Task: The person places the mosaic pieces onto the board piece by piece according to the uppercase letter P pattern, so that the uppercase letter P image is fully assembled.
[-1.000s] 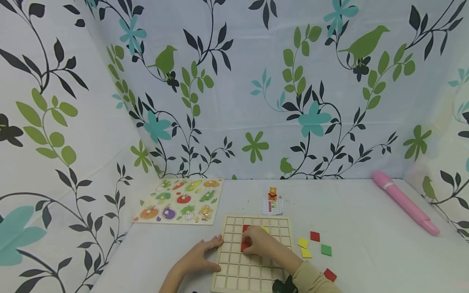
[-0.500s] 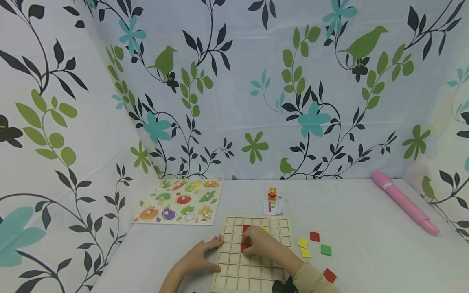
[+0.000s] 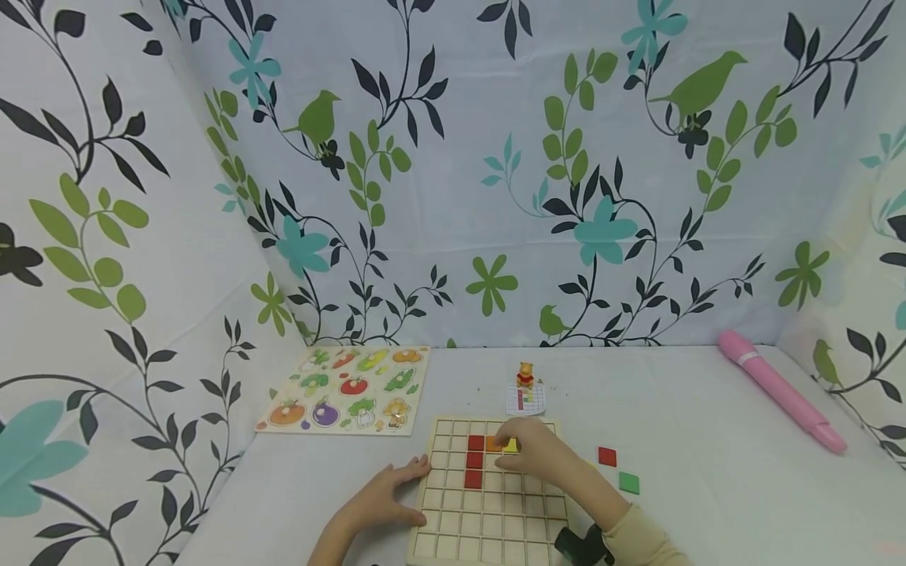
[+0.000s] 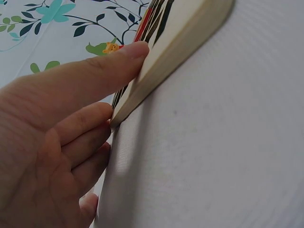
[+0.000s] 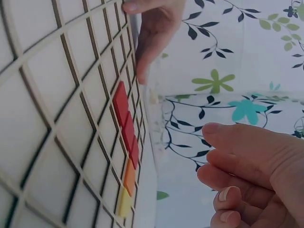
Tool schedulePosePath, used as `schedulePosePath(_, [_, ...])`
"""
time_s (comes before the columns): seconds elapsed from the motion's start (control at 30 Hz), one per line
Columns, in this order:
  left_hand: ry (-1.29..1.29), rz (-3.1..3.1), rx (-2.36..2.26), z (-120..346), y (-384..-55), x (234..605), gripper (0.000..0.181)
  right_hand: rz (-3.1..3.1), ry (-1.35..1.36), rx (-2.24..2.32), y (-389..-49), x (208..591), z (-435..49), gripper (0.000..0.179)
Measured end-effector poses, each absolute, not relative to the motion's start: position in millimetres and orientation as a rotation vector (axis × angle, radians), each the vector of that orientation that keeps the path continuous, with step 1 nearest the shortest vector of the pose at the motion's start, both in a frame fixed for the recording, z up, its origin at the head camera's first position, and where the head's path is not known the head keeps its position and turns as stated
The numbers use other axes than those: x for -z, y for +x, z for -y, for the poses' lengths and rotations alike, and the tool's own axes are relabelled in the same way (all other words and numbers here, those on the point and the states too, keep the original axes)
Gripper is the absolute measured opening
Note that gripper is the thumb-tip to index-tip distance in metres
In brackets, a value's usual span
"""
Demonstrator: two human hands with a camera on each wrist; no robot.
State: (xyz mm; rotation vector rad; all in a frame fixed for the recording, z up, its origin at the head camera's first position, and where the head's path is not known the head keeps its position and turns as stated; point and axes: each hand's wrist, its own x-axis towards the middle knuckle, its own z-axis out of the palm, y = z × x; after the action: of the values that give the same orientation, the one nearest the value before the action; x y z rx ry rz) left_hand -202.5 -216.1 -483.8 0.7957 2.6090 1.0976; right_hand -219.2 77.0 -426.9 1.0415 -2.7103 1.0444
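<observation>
A wooden grid board (image 3: pixel 453 523) lies in front of me. Three red tiles (image 3: pixel 474 461) sit in a column of its cells, with an orange tile (image 3: pixel 493 445) and a yellow tile (image 3: pixel 511 446) running right from the top one. My left hand (image 3: pixel 385 497) touches the board's left edge, fingers spread; in the left wrist view a fingertip (image 4: pixel 137 50) rests at the rim. My right hand (image 3: pixel 531 452) is over the board's upper right part, partly covering the row. In the right wrist view, its loosely bent fingers hold nothing and stand apart from the tiles.
Loose red (image 3: pixel 607 456) and green (image 3: pixel 629 483) tiles lie right of the board. Behind it are a small bear figurine (image 3: pixel 525 374) and a grid card (image 3: pixel 525 399). A vegetable puzzle board (image 3: pixel 347 391) lies back left, a pink stick-shaped object (image 3: pixel 782 389) far right.
My right hand has let go of the lowest red tile and moved right, uncovering the red column and the orange tile. Its forearm now hides the loose yellow tiles. The left hand stays put.
</observation>
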Motion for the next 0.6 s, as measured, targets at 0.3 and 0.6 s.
schedulePosePath(0.3, [0.808, -2.623, -1.074, 217, -203, 485, 0.079, 2.731, 0.945, -0.968, -217, 416, -110, 0.019])
schedulePosePath(0.6, [0.804, -2.613, -1.08, 217, -204, 485, 0.078, 2.734, 0.734, -0.943, -209, 412, -138, 0.019])
